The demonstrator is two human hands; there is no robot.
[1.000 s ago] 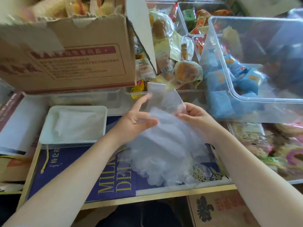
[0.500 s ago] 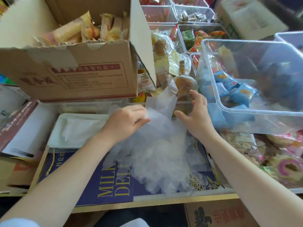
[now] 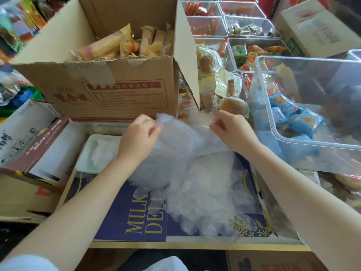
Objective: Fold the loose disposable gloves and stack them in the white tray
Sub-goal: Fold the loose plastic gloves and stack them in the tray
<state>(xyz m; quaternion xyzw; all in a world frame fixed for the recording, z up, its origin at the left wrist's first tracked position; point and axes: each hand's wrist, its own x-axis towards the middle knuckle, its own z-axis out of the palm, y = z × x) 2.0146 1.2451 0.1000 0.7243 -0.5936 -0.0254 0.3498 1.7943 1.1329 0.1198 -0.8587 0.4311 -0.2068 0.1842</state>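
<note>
A heap of loose clear disposable gloves (image 3: 203,194) lies on a blue box lid (image 3: 129,225) in front of me. Both hands hold one thin clear glove (image 3: 181,137) stretched above the heap. My left hand (image 3: 140,137) pinches its left edge and my right hand (image 3: 232,132) pinches its right edge. The white tray (image 3: 91,153) sits just left of my left hand, with folded clear gloves lying flat inside; my left wrist covers its right side.
A large cardboard box (image 3: 117,90) of wrapped snacks stands right behind the tray. A clear plastic bin (image 3: 312,106) with blue packets is at the right. Wrapped pastries (image 3: 232,106) lie behind my right hand. A carton (image 3: 39,141) lies at the left.
Both hands moved apart, pulling the glove out flat between them. The camera tilted up, showing more of the cardboard box and the bins behind.
</note>
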